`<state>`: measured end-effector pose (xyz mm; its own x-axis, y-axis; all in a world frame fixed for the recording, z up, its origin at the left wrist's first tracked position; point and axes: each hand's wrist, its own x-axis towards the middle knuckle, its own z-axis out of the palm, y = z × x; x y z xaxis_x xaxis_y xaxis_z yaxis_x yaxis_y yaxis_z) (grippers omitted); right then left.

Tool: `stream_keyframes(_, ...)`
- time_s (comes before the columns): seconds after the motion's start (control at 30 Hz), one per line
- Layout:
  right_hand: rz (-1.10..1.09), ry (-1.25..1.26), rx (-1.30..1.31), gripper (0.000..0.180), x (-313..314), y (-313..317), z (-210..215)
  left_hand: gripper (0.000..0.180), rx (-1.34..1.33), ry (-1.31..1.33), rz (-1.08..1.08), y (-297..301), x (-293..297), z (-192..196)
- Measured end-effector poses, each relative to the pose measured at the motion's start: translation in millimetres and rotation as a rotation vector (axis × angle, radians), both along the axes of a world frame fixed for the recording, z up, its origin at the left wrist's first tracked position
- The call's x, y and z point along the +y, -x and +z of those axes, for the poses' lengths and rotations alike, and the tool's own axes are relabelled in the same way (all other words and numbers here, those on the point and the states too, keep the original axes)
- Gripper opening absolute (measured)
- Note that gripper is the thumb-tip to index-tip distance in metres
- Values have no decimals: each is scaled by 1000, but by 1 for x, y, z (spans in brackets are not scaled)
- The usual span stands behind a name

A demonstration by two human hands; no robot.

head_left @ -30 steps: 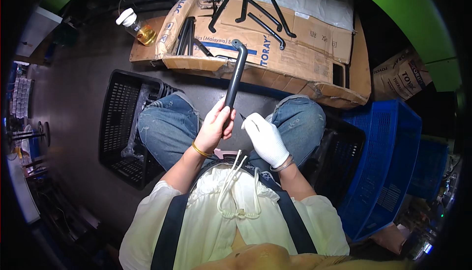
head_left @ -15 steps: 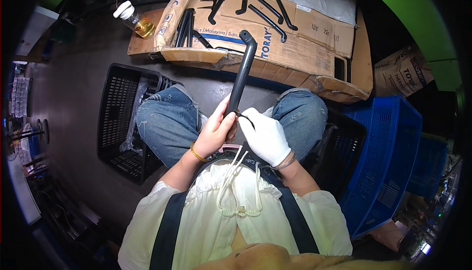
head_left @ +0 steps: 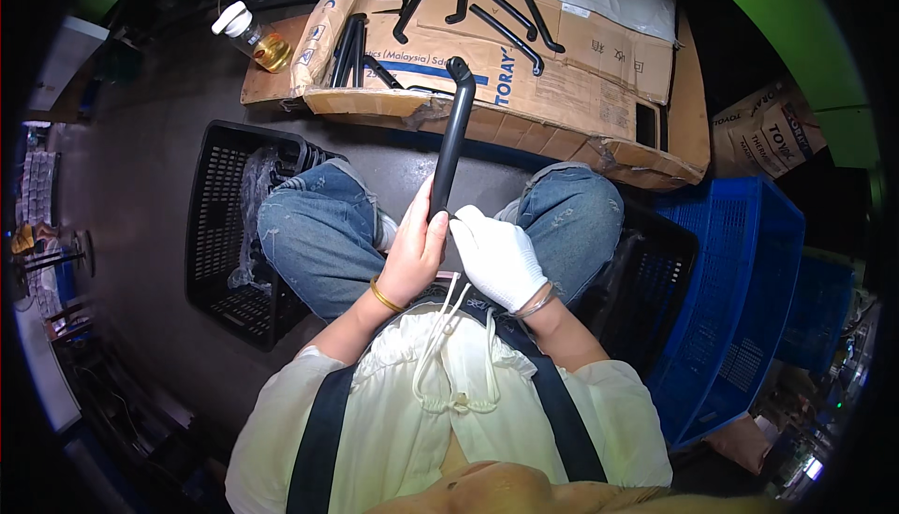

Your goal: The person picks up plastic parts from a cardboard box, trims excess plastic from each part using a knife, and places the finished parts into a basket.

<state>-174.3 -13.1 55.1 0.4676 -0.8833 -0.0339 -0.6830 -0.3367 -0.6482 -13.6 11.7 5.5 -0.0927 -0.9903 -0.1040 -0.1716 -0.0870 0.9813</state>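
My bare left hand [head_left: 415, 244] is wrapped round the lower part of a black bent tube handle [head_left: 452, 144], which points up and away from me with its angled end farthest off. My right hand [head_left: 500, 259], in a white glove, is closed in a pinch beside the handle's lower end, close to the left fingertips. Whatever sits in the gloved fingers is hidden. Several more black bent handles [head_left: 506, 22] lie apart on the cardboard [head_left: 581, 83] in front of me, and others stand bunched at its left [head_left: 350, 51].
A black crate [head_left: 211, 233] with clear plastic stands by my left knee. Another dark crate [head_left: 670, 261] and a blue crate [head_left: 721, 308] are at my right. A jar of yellow liquid [head_left: 267, 46] stands left of the cardboard. A printed sack [head_left: 773, 135] leans at the far right.
Both hands and the handle have shifted slightly left. The thin black strip that showed between the gloved fingers and the handle is no longer visible.
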Motion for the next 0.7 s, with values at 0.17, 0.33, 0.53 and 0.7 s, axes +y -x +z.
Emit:
stream_keyframes(0.17,12,112,139,19,5,-5,-19,49,-342,526,89,5,-7,-16)
stream_keyframes(0.33,-258,-77,-158,20,2,-5,-13,48,440,-245,114,5,-2,15)
stream_keyframes(0.53,-389,-290,-705,29,-15,-13,-34,39,238,-58,81,14,4,7)
stream_keyframes(0.7,-411,-751,-893,24,-34,-3,-9,37,547,-294,-50,-2,6,27)
